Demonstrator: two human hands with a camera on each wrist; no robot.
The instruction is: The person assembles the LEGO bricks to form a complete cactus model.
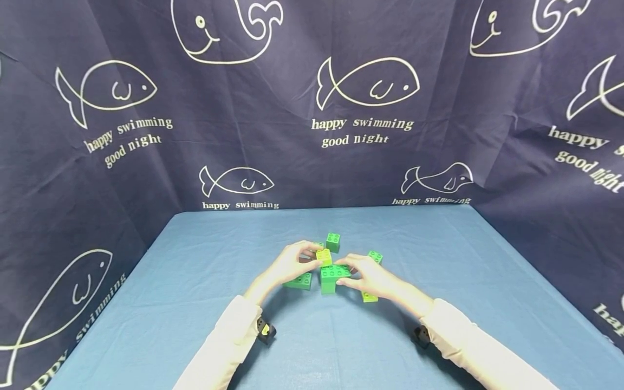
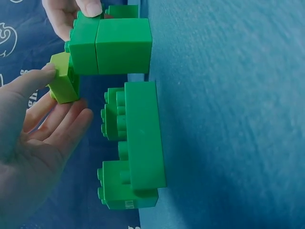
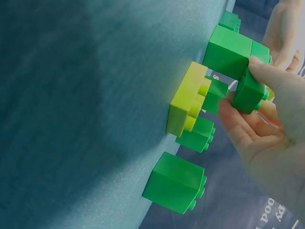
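Note:
Between thumb and fingers, my left hand [image 1: 291,264] pinches a small yellow-green toy brick [image 2: 62,78]. That brick is held against or just over the studded edge of a green brick [image 1: 336,271]; whether they are joined I cannot tell. The studded green brick sits on a taller green block [image 1: 328,286] standing on the table, and its right end juts out past the block. My right hand [image 1: 371,277] grips this jutting end, thumb on one side and fingertips on the other, as the right wrist view shows.
Around the stack on the blue-covered table [image 1: 205,254] lie loose bricks: a green one [image 1: 333,242] behind, a long green one [image 1: 299,281] to the left, a green one [image 1: 375,257] and a yellow-green one [image 1: 369,297] to the right. A patterned cloth [image 1: 292,157] hangs behind.

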